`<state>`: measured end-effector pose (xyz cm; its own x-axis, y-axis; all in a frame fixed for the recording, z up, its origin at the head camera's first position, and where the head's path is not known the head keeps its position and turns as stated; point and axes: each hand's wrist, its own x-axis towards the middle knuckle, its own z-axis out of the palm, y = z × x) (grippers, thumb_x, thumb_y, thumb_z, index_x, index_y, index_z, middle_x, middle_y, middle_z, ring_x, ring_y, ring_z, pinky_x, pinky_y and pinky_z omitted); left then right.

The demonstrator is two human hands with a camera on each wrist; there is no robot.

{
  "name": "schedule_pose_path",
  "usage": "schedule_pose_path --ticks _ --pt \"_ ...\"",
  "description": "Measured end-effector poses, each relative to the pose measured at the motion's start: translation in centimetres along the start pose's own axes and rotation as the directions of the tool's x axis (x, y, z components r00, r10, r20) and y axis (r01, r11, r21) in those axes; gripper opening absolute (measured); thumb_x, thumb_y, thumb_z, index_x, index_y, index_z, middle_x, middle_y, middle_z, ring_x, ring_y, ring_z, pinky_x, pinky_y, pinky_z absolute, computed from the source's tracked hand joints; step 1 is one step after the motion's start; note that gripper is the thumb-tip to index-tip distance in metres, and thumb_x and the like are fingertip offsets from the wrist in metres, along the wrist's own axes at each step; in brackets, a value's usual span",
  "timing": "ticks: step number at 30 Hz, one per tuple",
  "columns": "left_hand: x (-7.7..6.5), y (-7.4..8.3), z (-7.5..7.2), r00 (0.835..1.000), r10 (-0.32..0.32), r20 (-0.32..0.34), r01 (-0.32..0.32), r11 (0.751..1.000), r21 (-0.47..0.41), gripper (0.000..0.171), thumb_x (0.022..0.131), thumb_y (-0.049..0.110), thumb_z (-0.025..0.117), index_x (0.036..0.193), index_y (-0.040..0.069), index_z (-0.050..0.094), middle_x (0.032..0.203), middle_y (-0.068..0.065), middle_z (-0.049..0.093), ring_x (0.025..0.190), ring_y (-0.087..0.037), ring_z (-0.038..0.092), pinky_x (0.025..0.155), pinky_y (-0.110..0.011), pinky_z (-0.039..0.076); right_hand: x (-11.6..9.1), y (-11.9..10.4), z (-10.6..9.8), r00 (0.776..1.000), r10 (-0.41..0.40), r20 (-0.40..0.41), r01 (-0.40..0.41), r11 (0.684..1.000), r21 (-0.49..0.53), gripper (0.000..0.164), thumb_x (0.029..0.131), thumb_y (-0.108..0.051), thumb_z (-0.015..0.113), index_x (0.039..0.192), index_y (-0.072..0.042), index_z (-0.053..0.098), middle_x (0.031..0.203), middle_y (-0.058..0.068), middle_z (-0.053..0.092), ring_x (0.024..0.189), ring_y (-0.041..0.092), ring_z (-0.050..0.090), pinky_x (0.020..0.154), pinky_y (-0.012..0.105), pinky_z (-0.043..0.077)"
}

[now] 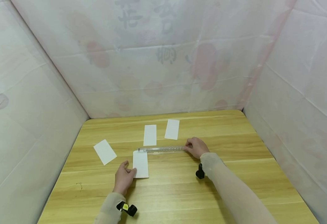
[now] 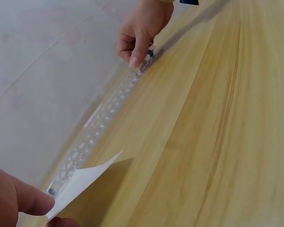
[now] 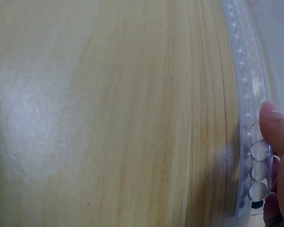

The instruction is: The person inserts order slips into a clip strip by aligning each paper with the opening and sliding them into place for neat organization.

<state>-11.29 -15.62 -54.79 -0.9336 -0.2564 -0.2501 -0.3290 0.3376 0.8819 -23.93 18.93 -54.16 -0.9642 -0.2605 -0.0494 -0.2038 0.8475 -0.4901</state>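
Observation:
A white lined paper slip [image 1: 141, 165] is pinched at its left edge between the thumb and fingers of my left hand [image 1: 124, 178]. In the left wrist view this slip [image 2: 83, 184] curves up, with its shadow on the wood. My right hand [image 1: 197, 147] grips the right end of a long clear plastic channel [image 1: 161, 150], which runs left just beyond the slip's top edge. Clear round balls [image 3: 259, 171] sit in a row in the channel, and a small dark piece [image 2: 51, 191] shows at its end.
Beyond the channel lie two more white slips, one in the middle [image 1: 150, 135] and one to its right [image 1: 172, 129]. A tilted slip [image 1: 105, 152] rests at left. The wooden table [image 1: 250, 174] is enclosed by pale fabric walls [image 1: 163, 77].

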Motion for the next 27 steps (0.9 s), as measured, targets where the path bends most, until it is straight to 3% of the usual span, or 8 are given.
schedule_pose_path --ticks 4,10,13,19,27 --pt "-0.28 0.00 0.14 1.000 -0.002 0.011 0.002 0.999 -0.035 0.061 0.089 0.009 0.062 0.142 -0.003 0.035 0.081 -0.009 0.059 0.063 -0.017 0.049 0.052 -0.027 0.040 0.07 0.09 -0.07 1.000 -0.001 0.003 0.001 1.000 -0.003 0.018 0.087 -0.039 0.070 0.085 -0.021 0.066 0.082 -0.004 0.057 0.075 0.014 0.052 0.071 0.036 0.046" --pt "-0.08 -0.17 0.10 0.999 -0.025 0.020 0.027 0.995 -0.099 0.051 0.094 0.005 0.052 0.142 -0.006 0.037 0.098 -0.014 0.059 0.077 -0.019 0.052 0.059 -0.026 0.043 0.13 0.25 -0.10 1.000 -0.018 0.007 0.018 1.000 -0.002 0.018 0.087 -0.039 0.069 0.085 -0.021 0.066 0.081 -0.004 0.056 0.073 0.013 0.051 0.070 0.035 0.047" --pt "-0.01 -0.12 0.07 0.999 -0.028 0.018 0.030 0.995 -0.099 0.046 0.095 0.005 0.049 0.138 -0.008 0.042 0.103 -0.015 0.057 0.086 -0.021 0.051 0.063 -0.026 0.043 0.13 0.28 -0.17 1.000 -0.027 0.009 0.027 1.000 -0.002 0.018 0.087 -0.039 0.070 0.085 -0.021 0.066 0.082 -0.004 0.057 0.073 0.013 0.051 0.070 0.035 0.047" --pt "0.07 0.01 0.03 0.999 -0.024 0.029 0.027 0.995 -0.099 0.040 0.097 0.006 0.047 0.134 -0.009 0.049 0.096 -0.012 0.054 0.083 -0.021 0.048 0.059 -0.024 0.041 0.11 0.13 -0.29 1.000 -0.011 0.014 0.011 1.000 0.001 0.017 0.087 -0.039 0.069 0.084 -0.022 0.066 0.082 -0.005 0.058 0.075 0.014 0.052 0.071 0.036 0.047" --pt "-0.11 0.17 -0.07 0.999 -0.029 0.032 0.032 0.996 -0.084 0.039 0.097 0.006 0.047 0.133 -0.009 0.050 0.115 -0.019 0.057 0.097 -0.026 0.048 0.070 -0.028 0.043 0.10 0.12 -0.18 1.000 -0.008 0.014 0.008 1.000 0.000 0.017 0.087 -0.038 0.069 0.084 -0.021 0.066 0.082 -0.004 0.057 0.074 0.014 0.052 0.071 0.036 0.046"
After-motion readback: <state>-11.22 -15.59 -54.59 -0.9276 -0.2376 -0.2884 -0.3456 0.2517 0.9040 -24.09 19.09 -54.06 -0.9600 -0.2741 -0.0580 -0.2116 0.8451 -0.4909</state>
